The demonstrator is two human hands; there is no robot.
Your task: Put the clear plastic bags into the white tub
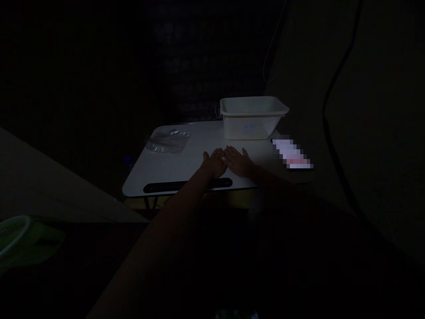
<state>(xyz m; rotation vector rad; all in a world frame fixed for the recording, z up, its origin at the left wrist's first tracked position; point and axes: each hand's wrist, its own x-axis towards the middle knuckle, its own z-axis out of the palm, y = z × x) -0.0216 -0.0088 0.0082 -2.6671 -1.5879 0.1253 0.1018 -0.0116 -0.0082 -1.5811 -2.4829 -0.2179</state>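
Observation:
My left hand (215, 163) and my right hand (239, 162) are side by side over the front part of a small white table (199, 137). Their palms face down and the fingers are stretched out, with the fingertips meeting or overlapping in the middle. Neither hand holds anything. Beyond them, at the table's back right, stands a white plastic tub (247, 127). A clear plastic bag (171, 141) lies flat at the left. To the right of my right hand is a lit phone (290, 153), its screen blurred out.
A dark slot (162, 187) runs along the table's front edge. On the floor at lower left sits a green mesh basket (40, 243). A dark cable (327, 119) hangs down the right wall. The room is very dim, so much around the table is hidden.

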